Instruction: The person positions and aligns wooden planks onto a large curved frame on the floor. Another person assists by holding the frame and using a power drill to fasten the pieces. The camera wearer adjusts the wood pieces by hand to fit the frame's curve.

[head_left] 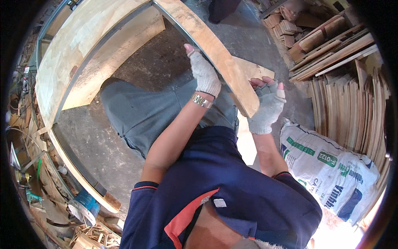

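1. The big curved wooden frame (209,39) reaches across the person's lap, its broad plywood face to the left and a narrower arm slanting down to the right.
2. The left hand (205,76), in a pale fingerless glove, is against the inner edge of the frame's right arm. One bare fingertip points upward; the other fingers are hidden, so I cannot tell how firmly it grips.
3. The right hand (266,106), gloved the same way, is at the outer side of the frame's lower right end, fingers bent. I cannot tell whether it is closed on the wood.
4. A watch (202,101) with a metal band is on the left wrist, inside the frame's curve.
5. The person's grey trousers (145,112) show within the frame's curve, and the dark blue shirt (248,186) is below the frame's right end.
6. Bare, stained floor (95,145) shows inside the frame.
7. To the right of the frame stand many thin boards (344,112), close together on edge.
8. A white printed sack (327,166) lies below and right of the frame's right end.
9. Scrap wood (97,236) is heaped below the frame's left end, near a blue can (88,202).
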Tool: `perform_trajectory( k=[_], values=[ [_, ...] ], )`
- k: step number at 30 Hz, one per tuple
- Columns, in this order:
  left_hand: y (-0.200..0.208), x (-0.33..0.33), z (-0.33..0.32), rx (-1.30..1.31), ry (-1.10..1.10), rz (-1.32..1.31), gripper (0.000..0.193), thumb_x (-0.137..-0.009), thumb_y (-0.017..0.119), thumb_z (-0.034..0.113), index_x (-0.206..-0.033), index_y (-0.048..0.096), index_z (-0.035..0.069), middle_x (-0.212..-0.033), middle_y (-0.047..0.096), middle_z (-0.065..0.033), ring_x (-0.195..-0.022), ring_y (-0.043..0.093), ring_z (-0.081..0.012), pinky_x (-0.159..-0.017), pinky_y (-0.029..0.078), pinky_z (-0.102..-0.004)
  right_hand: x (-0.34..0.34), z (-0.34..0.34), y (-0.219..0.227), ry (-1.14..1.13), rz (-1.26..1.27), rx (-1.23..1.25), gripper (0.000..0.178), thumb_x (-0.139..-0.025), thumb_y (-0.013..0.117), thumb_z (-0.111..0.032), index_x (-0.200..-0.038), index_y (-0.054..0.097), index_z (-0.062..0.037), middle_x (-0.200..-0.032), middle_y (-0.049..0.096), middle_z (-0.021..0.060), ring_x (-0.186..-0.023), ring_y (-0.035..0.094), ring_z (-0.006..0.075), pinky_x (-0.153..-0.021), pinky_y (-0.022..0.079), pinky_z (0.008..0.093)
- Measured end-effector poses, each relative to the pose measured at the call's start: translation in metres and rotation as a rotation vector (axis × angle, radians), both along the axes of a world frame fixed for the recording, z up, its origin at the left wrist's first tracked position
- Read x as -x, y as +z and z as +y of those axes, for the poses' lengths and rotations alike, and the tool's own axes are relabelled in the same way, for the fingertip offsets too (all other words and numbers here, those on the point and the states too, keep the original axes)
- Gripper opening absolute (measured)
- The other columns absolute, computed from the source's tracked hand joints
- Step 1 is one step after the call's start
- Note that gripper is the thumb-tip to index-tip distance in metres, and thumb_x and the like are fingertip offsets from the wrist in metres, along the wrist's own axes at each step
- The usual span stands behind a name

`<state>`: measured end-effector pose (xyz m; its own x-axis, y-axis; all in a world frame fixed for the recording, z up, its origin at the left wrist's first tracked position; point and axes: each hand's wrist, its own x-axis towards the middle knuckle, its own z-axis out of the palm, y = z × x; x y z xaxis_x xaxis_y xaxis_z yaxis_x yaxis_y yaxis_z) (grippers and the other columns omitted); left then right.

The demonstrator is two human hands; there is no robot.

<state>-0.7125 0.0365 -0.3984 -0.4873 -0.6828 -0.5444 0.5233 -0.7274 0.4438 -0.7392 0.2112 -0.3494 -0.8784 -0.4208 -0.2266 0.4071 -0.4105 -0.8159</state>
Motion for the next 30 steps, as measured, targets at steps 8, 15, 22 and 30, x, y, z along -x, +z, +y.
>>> perform_trajectory(
  k=[8, 15, 22, 30],
  values=[
    [0.032, -0.102, -0.046, 1.033, 0.237, -0.508, 0.053, -0.1, 0.065, 0.022, -0.146, 0.046, 0.005, -0.144, 0.055, -0.016, -0.135, 0.052, -0.0268, -0.112, 0.041, -0.0415, 0.001, -0.021, 0.02, 0.255, 0.534, -0.575, 0.044, -0.099, 0.067, -0.036, -0.121, 0.062, 0.0023, -0.111, 0.071, 0.0139, -0.107, 0.066, 0.0218, -0.1, 0.049, 0.0382],
    [0.068, -0.231, -0.167, 1.699, 0.291, -1.356, 0.069, -0.078, 0.083, 0.011, -0.139, 0.052, 0.004, -0.137, 0.057, -0.0177, -0.13, 0.053, -0.0358, -0.112, 0.043, -0.0443, 0.0, -0.023, 0.04, 0.51, 0.975, -0.945, 0.081, -0.073, 0.091, -0.029, -0.139, 0.056, 0.002, -0.126, 0.069, 0.0218, -0.119, 0.066, 0.0332, -0.103, 0.051, 0.0402],
    [0.106, -0.425, -0.226, 1.254, 0.357, -2.344, 0.09, -0.081, 0.083, 0.048, -0.15, 0.045, 0.006, -0.142, 0.054, -0.02, -0.13, 0.053, -0.0401, -0.104, 0.046, -0.0535, -0.001, -0.023, 0.033, 0.488, 1.116, -1.031, 0.079, -0.079, 0.085, -0.017, -0.147, 0.049, 0.0033, -0.133, 0.065, 0.0251, -0.126, 0.063, 0.0356, -0.104, 0.05, 0.0394],
    [0.065, -0.485, -0.228, 0.649, -0.105, -2.463, 0.094, -0.082, 0.059, 0.083, -0.141, 0.048, 0.01, -0.128, 0.062, -0.0266, -0.113, 0.066, -0.0466, -0.089, 0.053, -0.0571, -0.007, -0.027, 0.049, 0.54, 1.079, -1.073, 0.076, -0.081, 0.083, -0.013, -0.147, 0.048, 0.0032, -0.126, 0.067, 0.0244, -0.118, 0.067, 0.035, -0.099, 0.053, 0.0376]
  ],
)
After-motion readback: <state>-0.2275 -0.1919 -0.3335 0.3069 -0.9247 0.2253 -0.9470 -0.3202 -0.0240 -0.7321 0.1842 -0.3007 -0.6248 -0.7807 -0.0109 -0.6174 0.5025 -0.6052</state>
